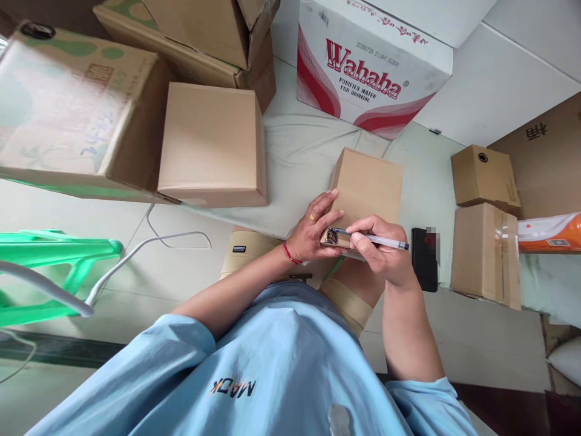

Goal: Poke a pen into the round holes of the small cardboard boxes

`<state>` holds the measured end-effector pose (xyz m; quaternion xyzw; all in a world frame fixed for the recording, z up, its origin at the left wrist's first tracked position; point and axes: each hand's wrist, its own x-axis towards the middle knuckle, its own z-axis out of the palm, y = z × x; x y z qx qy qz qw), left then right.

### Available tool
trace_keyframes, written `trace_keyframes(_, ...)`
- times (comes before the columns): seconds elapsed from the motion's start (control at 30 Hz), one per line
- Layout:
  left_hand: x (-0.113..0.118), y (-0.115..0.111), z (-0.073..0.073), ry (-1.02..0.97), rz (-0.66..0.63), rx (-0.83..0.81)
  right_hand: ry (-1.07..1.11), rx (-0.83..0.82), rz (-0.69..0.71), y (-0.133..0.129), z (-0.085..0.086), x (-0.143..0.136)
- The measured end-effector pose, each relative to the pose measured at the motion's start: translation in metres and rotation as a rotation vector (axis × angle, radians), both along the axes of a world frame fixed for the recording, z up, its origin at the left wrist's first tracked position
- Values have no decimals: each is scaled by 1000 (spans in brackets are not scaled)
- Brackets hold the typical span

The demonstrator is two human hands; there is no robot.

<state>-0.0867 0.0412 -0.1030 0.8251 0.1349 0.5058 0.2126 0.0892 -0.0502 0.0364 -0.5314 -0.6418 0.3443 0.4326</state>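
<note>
Matt cardboard box (367, 188), clear glossy plastic pen (376, 240), smooth green plastic stool (54, 266)

Small cardboard box (368, 184) is showing plain tan, with a black scribbled patch on the near corner. Pen (376, 240) is looking clear with a dark cap end. Left hand (313, 233) is wearing a gold ring and a red wrist string. Shirt (272, 375) is showing light blue with dark "MACK" lettering. Wahaha carton (367, 66) is showing white with red lettering and red-pink swooshes. Bigger closed box (213, 142) is showing plain tan. Large carton (68, 109) is showing brown with green print. Stool (49, 266) is showing bright green. Phone (424, 259) is showing black.
</note>
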Motion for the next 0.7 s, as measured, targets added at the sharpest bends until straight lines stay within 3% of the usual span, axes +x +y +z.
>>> trace_keyframes(0.27, 0, 0, -1, -2, 9, 8, -40, -12, -57, 0, -3, 2)
trace_keyframes(0.47, 2, 1, -2, -15, -6, 6, 100, 88, -169, -8, -6, 1)
trace_keyframes(0.57, 2, 0, -1, -21, 0, -7, 171, 218, -342, -23, -8, 7)
trace_keyframes(0.7, 2, 0, -2, -29, -16, -17, 9, 328, -798, -48, -26, 38)
